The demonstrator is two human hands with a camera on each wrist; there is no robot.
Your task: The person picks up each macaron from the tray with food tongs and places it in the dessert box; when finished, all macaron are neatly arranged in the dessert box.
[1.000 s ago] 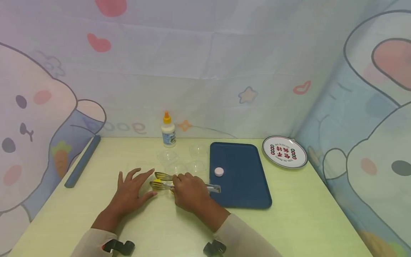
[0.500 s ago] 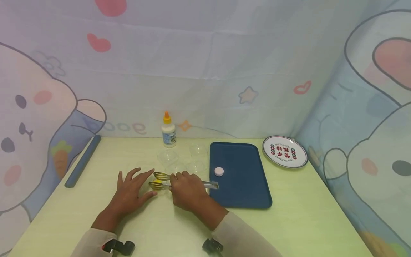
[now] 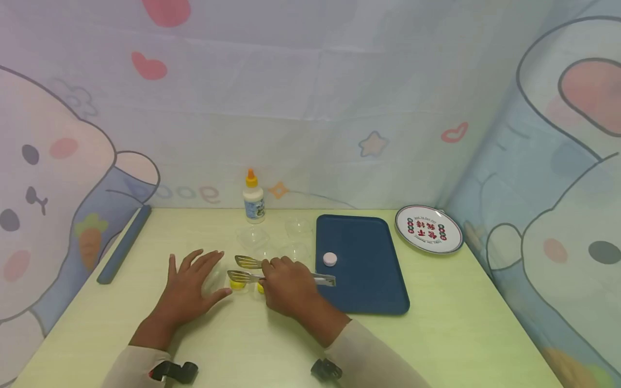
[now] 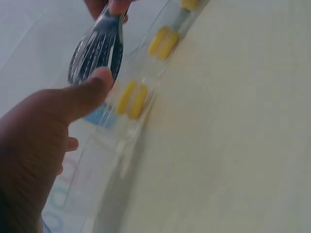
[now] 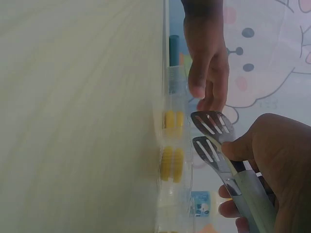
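Observation:
My right hand [image 3: 291,285] grips a pair of metal tongs [image 5: 238,179] with slotted heads. The heads stand apart, and nothing shows between them in the right wrist view. Below them, yellow macarons [image 5: 172,164] sit in a clear plastic container [image 4: 92,177] on the table; one yellow macaron [image 3: 237,284] shows just under the nearer head. My left hand [image 3: 186,288] is spread to the left of the tongs, its thumb [image 4: 87,94] near the container's side; whether it touches cannot be told. My right hand hides part of the container in the head view.
A blue tray [image 3: 361,291] at the right bears one pale pink round piece [image 3: 330,259]. Clear plastic cups [image 3: 253,236] and a white glue bottle [image 3: 254,205] stand behind the hands. A printed plate [image 3: 429,229] lies far right, a dark roll [image 3: 125,245] far left.
My left hand has drawn slightly left, away from the tongs. The tongs shifted slightly left, then back right. The yellow macaron now shows below the nearer head instead of between the heads.

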